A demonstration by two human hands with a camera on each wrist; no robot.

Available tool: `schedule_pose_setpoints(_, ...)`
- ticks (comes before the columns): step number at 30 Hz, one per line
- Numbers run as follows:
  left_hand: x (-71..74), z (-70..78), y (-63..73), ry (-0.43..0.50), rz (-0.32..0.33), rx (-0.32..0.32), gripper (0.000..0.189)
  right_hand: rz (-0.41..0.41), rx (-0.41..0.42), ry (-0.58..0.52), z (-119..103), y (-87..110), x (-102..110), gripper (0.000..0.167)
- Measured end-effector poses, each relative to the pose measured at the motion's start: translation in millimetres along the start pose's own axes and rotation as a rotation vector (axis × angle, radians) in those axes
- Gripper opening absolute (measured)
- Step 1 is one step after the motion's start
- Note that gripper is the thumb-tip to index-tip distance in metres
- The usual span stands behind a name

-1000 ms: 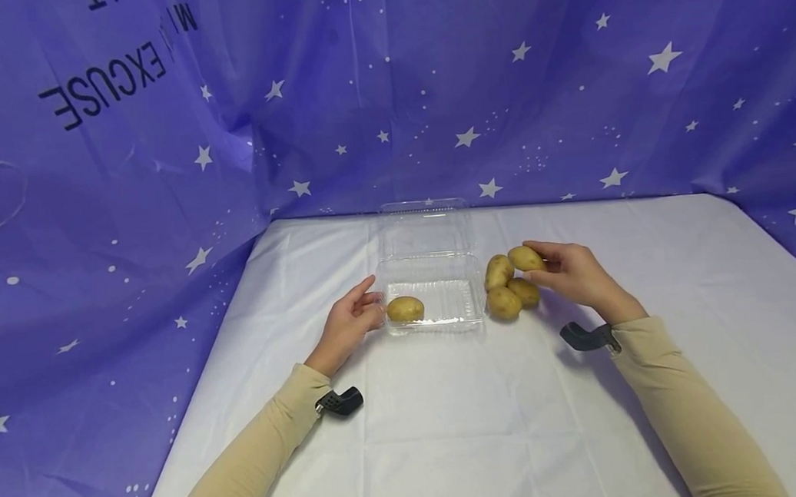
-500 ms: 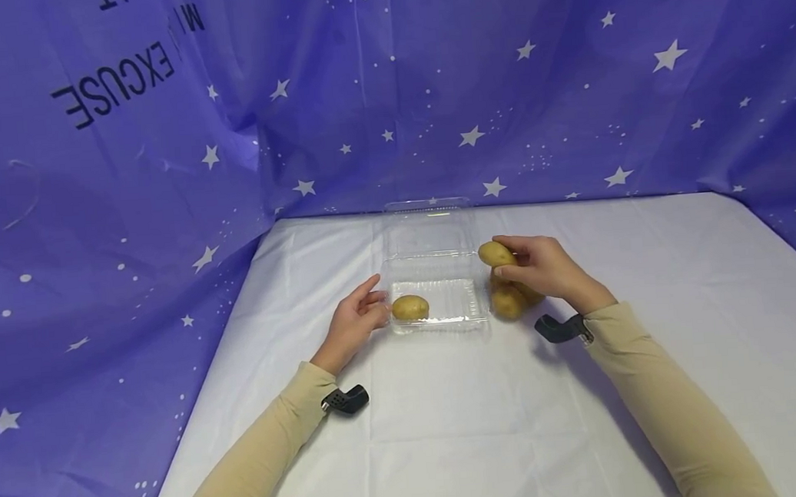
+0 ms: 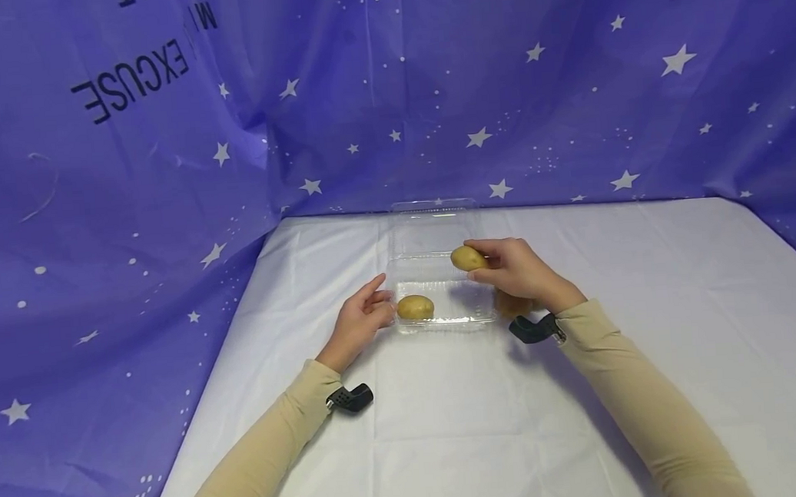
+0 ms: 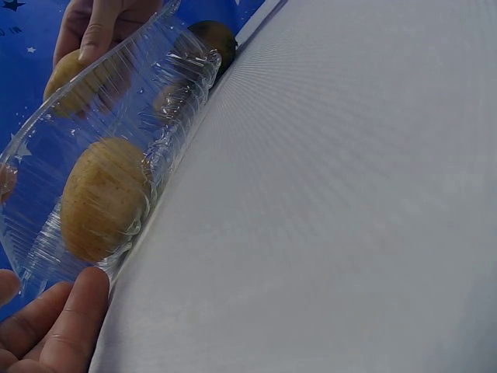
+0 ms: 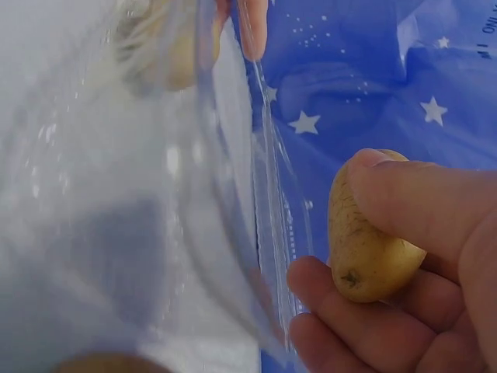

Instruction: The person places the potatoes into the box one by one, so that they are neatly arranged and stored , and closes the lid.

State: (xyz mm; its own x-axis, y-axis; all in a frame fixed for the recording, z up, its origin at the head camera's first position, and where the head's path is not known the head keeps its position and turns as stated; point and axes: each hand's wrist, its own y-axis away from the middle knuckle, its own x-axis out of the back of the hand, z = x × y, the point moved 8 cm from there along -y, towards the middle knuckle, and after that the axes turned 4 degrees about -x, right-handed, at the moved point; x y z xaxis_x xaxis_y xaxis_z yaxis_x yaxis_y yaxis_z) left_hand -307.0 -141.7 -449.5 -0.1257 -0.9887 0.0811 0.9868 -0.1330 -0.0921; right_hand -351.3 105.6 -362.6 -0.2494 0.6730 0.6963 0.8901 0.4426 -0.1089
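Note:
My right hand [image 3: 516, 268] pinches a yellow potato [image 3: 467, 258] between thumb and fingers, held above the right part of a clear plastic clamshell box [image 3: 445, 322]. In the right wrist view the thumb lies across this potato [image 5: 373, 241]. One potato [image 3: 415, 307] lies inside the box at its left end; the left wrist view shows it through the clear wall [image 4: 105, 198]. My left hand [image 3: 358, 320] rests against the box's left end, fingers loosely extended, holding no potato. Potatoes [image 3: 513, 302] on the table right of the box are mostly hidden behind my right hand.
The box's clear lid [image 3: 434, 230] stands open toward the back of the table. A white cloth [image 3: 439, 446] covers the table. A purple-blue curtain [image 3: 471, 97] with stars hangs behind and to the left.
My right hand has carried its potato leftward from the pile beside the box to over the box. My left hand stays at the box's left end.

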Motion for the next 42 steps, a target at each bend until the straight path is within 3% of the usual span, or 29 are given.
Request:
schedule_pose_setpoints(14, -0.3, -1.8, -0.2, -0.015, 0.006, 0.002, 0.067, -0.057, 0.061, -0.028, -18, -18.2, -33, 0.056)
schedule_pose_setpoints(25, -0.3, -2.5, -1.5, -0.024, -0.008, 0.0, 0.068, -0.043, 0.075, -0.038, -26, -25.1, -53, 0.057)
schedule_pose_setpoints(42, -0.4, 0.3, -1.4, -0.03, -0.012, -0.005, 0.067, -0.066, 0.071, 0.072, -21, -29.4, -69, 0.045)
